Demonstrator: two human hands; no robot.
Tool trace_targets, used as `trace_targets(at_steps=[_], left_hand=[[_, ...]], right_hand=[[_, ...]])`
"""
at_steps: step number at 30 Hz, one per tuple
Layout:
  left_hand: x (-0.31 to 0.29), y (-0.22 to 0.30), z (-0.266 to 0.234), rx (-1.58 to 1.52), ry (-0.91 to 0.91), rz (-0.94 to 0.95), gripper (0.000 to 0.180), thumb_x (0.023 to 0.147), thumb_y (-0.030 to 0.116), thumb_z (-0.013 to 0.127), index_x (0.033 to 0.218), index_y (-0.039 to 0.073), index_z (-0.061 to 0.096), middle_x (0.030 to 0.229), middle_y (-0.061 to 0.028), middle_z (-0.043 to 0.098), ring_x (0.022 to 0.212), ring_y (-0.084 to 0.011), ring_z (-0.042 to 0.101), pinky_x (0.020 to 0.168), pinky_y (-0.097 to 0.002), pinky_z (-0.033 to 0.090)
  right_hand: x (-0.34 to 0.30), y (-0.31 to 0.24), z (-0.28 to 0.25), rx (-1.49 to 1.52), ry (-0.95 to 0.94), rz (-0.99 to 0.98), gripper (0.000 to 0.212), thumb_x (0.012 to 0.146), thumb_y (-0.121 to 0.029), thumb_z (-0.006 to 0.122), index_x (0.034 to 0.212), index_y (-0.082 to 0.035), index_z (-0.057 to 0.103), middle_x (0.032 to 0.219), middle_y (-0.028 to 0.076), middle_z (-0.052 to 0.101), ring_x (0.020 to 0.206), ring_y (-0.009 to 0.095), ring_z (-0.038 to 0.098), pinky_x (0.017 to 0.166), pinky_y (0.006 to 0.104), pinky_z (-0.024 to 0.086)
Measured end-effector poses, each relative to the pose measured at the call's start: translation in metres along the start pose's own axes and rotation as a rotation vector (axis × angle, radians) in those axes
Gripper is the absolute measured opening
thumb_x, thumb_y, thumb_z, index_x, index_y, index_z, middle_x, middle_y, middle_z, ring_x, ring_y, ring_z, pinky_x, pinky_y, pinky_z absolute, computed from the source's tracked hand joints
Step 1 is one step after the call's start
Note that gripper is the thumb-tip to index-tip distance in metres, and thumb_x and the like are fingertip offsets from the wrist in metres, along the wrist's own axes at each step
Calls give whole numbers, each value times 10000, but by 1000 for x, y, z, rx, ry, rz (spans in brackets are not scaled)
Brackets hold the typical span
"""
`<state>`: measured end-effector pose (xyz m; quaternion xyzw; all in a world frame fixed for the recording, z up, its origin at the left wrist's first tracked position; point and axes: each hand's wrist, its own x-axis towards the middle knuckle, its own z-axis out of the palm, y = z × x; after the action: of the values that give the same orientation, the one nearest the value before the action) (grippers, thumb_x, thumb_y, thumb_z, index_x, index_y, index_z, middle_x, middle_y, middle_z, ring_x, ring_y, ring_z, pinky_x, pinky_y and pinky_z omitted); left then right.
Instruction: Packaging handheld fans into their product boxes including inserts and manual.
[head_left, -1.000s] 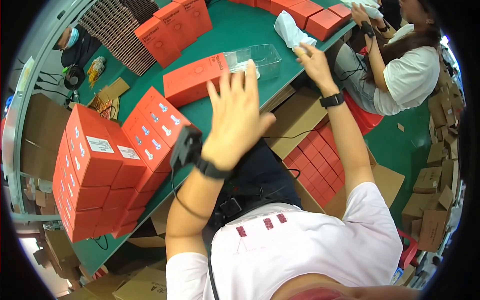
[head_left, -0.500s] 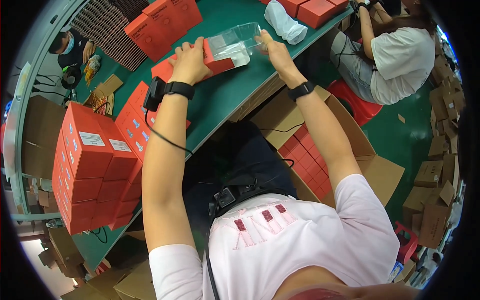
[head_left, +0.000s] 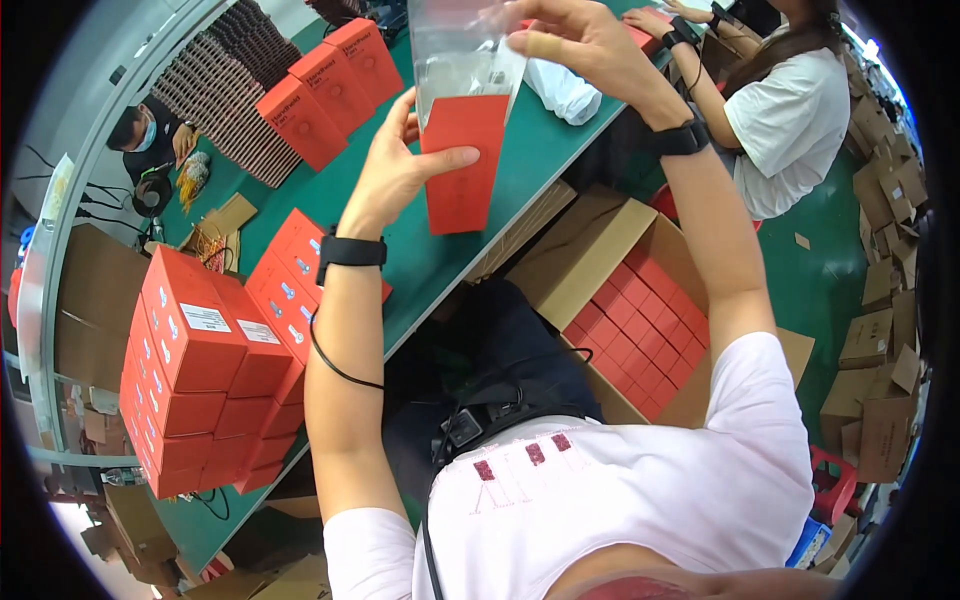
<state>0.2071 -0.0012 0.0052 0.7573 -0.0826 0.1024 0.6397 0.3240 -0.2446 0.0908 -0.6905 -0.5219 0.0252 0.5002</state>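
Observation:
In front of me an open red box [head_left: 465, 170] stands upright on the green table. My left hand [head_left: 392, 165] is closed round its left side, thumb across the front. A clear plastic tray [head_left: 455, 50] sticks up out of the box's top, with something white and small inside that I cannot make out. My right hand [head_left: 590, 45] pinches the tray's upper right edge between thumb and fingers. The tray's lower part is hidden in the box. Both wrists wear black bands.
Red boxes [head_left: 200, 340] are stacked at the left on the green table [head_left: 400, 285]; more red boxes [head_left: 325, 90] stand farther back. A white plastic bag [head_left: 562, 92] lies behind my right hand. An open carton [head_left: 600, 260] of red boxes is below right. A co-worker [head_left: 785, 110] sits at right.
The red box has gone from lying tilted to standing upright, and turned toward me. The clear tray now points up, and my right hand has risen with it.

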Motion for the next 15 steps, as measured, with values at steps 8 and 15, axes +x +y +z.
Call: trace_targets(at_steps=[8,15], left_hand=[[-18,-25,-10,-161,46,-79,918,705,124,928,1438,49,380,1285,-104,589,1227,-220,557,1076,-380,439],[-21,7,9,-196,176,273,1106,778,198,874,1579,-26,146,1495,-182,444,1372,-270,461,1156,-395,354]], right_hand=[[35,15,-2,-559,-152,-43,519,974,-504,588,1106,-21,725,856,158,699,725,235,652,697,360,517],[35,-39,31,-562,38,55,605,945,-531,599,1229,-4,685,927,204,722,804,288,696,735,388,542]])
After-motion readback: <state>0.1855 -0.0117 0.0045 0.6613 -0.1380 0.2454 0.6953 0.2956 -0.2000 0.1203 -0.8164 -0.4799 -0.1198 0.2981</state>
